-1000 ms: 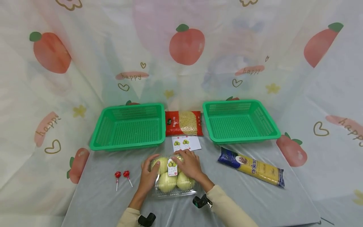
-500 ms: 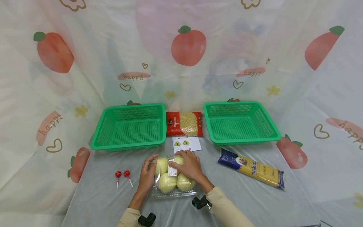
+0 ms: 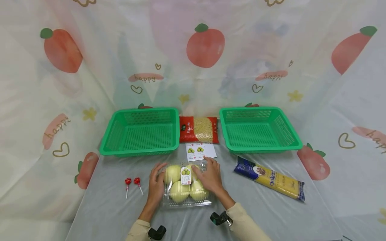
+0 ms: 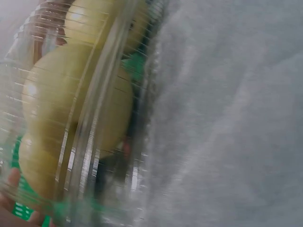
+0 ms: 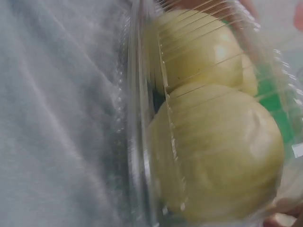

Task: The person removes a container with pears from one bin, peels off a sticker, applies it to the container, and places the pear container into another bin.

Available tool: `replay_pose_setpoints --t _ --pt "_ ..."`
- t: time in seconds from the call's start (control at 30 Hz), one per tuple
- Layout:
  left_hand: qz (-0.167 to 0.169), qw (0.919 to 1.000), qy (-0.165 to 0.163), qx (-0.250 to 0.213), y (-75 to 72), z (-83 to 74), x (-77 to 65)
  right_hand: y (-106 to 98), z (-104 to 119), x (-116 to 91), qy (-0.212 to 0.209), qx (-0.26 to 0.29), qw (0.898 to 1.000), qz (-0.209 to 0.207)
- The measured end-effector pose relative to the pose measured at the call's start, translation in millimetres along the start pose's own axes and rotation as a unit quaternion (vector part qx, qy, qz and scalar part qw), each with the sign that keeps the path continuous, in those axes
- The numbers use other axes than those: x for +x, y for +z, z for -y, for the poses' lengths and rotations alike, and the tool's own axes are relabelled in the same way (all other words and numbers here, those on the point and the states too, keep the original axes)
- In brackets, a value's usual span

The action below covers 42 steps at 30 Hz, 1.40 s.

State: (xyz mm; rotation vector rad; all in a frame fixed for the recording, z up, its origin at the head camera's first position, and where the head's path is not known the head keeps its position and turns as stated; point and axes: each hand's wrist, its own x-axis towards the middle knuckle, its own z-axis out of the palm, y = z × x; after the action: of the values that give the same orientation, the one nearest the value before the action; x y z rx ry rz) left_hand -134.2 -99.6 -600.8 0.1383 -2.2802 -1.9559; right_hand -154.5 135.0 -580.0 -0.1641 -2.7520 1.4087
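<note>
A clear plastic box (image 3: 193, 204) of pale yellow-green round fruit (image 3: 179, 192) sits at the front middle of the table. On its lid is a white label (image 3: 186, 176) with a fruit picture. My left hand (image 3: 155, 187) grips the box's left side, fingers toward the far corner. At the right side my right hand (image 3: 212, 177) holds it, thumb over the lid and fingers at the far right corner. Both wrist views look along the box's ridged wall; fruit (image 4: 57, 94) fills the left one and larger fruit (image 5: 218, 151) the right.
Two green baskets (image 3: 139, 151) (image 3: 265, 148) stand at the back, with a red bag (image 3: 188, 130) between them. White label sheets (image 3: 208, 152) lie before the bag. Two red lollipops (image 3: 128, 181) (image 3: 137, 181) lie left, a blue-and-yellow pasta pack (image 3: 271, 179) right.
My right hand has slid rightward off the label to the box's right side, so the whole label shows. The left hand stays at the left side. The head view has shifted slightly.
</note>
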Motion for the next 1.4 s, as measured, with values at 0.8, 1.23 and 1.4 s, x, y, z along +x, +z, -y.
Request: replay_pose_setpoints --t 0.8,1.23,1.4 --pt "0.007 0.9968 -0.024 -0.076 -4.0 -11.9 -9.0 -29.4 -22.1 -17.5 0.149 0.292 0.940 0.098" --pt "0.074 0.9886 -0.021 -0.129 8.8 -15.7 2.1 -69.6 -37.2 -24.1 0.139 0.297 0.943 0.057" --pt "0.095 0.9903 -0.020 -0.100 17.9 -18.9 7.3 -92.0 -43.8 -27.7 0.139 0.292 0.945 0.044"
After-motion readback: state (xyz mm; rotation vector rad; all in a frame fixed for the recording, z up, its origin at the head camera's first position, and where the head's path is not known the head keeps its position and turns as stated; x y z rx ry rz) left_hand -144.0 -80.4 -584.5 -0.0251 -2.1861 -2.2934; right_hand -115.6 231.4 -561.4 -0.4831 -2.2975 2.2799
